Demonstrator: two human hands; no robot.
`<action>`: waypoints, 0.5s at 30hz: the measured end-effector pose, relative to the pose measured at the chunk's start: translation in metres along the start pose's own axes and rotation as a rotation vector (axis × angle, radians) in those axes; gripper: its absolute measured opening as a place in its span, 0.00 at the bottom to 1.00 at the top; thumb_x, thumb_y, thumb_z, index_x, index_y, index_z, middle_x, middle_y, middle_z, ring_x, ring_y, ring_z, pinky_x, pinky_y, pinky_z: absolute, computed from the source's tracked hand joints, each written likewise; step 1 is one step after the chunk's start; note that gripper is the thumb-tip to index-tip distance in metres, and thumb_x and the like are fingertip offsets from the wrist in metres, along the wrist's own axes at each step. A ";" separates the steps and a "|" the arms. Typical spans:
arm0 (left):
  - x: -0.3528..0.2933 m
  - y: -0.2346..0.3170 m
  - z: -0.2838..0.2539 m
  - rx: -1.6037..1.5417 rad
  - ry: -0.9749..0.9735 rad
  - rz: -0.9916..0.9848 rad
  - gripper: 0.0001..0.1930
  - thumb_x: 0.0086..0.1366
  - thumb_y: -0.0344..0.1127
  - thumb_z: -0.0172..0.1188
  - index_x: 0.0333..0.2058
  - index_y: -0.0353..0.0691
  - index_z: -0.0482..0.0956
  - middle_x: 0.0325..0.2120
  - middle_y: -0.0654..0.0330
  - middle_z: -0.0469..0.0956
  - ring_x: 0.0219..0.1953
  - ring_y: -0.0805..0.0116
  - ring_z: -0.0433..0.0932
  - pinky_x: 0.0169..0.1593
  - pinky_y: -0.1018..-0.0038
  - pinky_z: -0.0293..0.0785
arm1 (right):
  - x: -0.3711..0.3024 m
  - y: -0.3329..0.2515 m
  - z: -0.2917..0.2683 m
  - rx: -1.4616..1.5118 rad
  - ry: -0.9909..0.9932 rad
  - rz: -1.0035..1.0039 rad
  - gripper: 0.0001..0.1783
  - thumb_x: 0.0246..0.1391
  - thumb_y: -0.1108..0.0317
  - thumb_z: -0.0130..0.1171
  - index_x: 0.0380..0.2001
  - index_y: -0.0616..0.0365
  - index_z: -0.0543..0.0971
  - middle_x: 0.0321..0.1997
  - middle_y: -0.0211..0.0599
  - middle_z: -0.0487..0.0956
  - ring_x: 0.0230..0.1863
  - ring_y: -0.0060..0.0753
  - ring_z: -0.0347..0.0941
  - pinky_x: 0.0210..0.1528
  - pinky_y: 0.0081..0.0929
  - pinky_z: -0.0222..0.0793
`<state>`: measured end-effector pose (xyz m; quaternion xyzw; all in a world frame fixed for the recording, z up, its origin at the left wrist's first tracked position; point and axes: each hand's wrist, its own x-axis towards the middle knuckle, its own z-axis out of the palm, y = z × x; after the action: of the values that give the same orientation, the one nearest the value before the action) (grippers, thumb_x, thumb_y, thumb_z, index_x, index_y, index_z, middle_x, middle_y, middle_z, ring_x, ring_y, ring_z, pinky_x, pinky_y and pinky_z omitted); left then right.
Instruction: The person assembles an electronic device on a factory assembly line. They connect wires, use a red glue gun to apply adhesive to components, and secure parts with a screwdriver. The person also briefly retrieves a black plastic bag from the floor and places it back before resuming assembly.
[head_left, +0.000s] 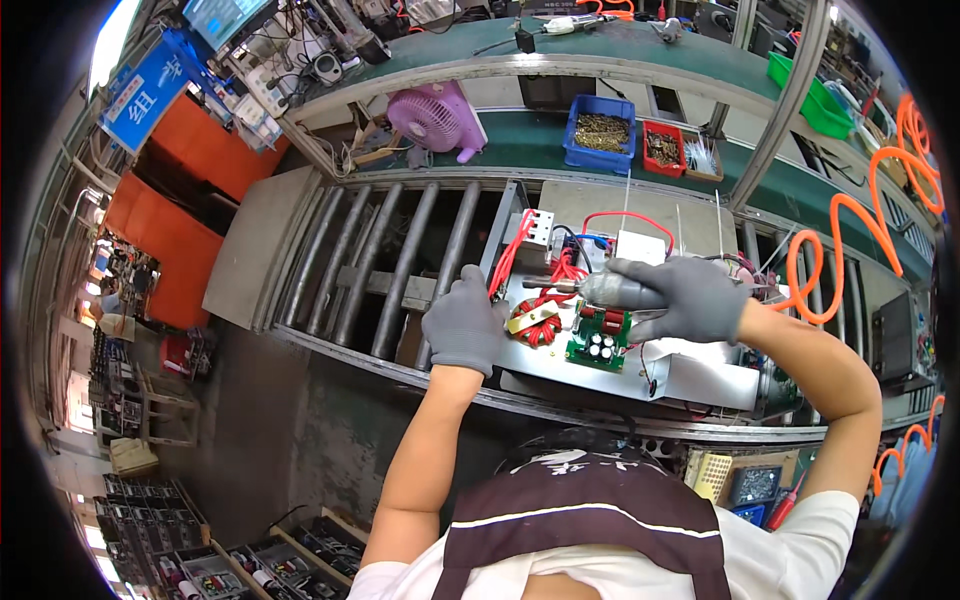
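Observation:
My right hand (700, 298), in a grey glove, is wrapped around a power screwdriver (620, 291) held nearly level over an open metal chassis (700, 385). The screwdriver's bit points left, toward the chassis's left side. My left hand (466, 325), also gloved, is closed at that left edge, by the lower ends of red wires (512, 252); what its fingers hold is hidden. Below the bit sits a red-wound coil (536, 322) with a yellowish strap across it. Beside it is a green circuit board (597, 345) with capacitors. A white breaker (538, 228) stands at the chassis's far left.
The chassis rests over a roller conveyor (400, 270). Beyond it, a shelf holds a pink fan (437, 118), a blue bin (601, 133) of small brass-coloured parts and a red bin (664, 148). An orange coiled hose (838, 240) hangs at the right, near my right arm.

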<state>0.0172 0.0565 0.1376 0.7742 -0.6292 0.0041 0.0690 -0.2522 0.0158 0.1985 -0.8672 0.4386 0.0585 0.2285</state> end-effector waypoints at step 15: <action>-0.001 0.005 -0.010 0.075 -0.080 0.013 0.26 0.53 0.47 0.63 0.41 0.35 0.64 0.29 0.49 0.78 0.33 0.50 0.80 0.35 0.59 0.76 | 0.023 -0.012 0.057 -0.105 0.151 -0.044 0.44 0.42 0.40 0.61 0.63 0.32 0.59 0.43 0.42 0.75 0.47 0.46 0.72 0.43 0.52 0.61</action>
<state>0.0128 0.0575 0.1482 0.7716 -0.6359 -0.0028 0.0144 -0.2229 0.0308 0.1456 -0.8893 0.4319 0.0109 0.1502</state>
